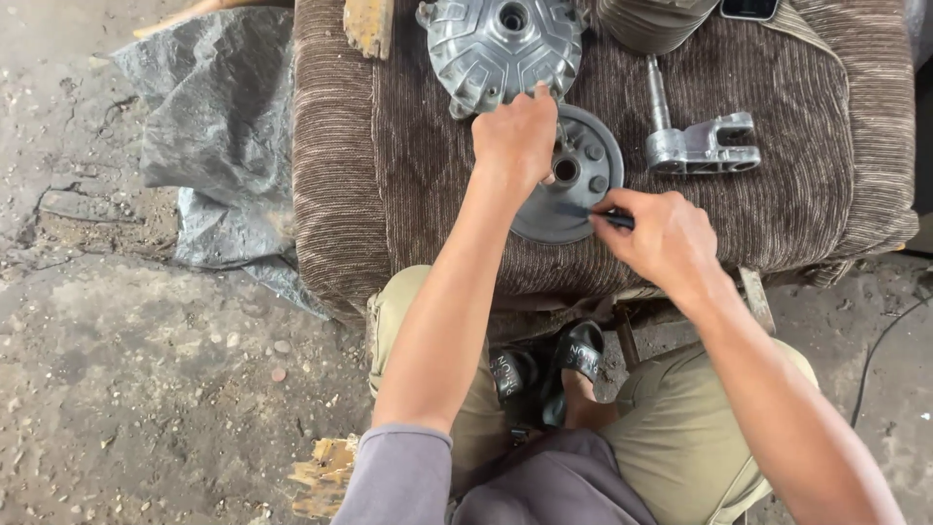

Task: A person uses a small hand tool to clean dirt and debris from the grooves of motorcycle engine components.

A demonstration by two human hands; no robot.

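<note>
the round grey metal disc (569,199) lies flat on the brown corduroy cushion (389,175), near its front edge. the left hand (515,136) rests knuckles-up on the disc's top rim, fingers curled under; what they grip cannot be told. the right hand (661,238) pinches a thin dark tool (614,220) against the disc's right side. a ribbed hub casting (501,44) touches the disc's far edge; a forked bracket (700,146) lies just beside it, bare cushion around.

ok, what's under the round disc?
The disc lies flat on the brown ribbed cushion. Left hand covers its top edge, right hand its lower right rim; the underside is hidden.
</note>
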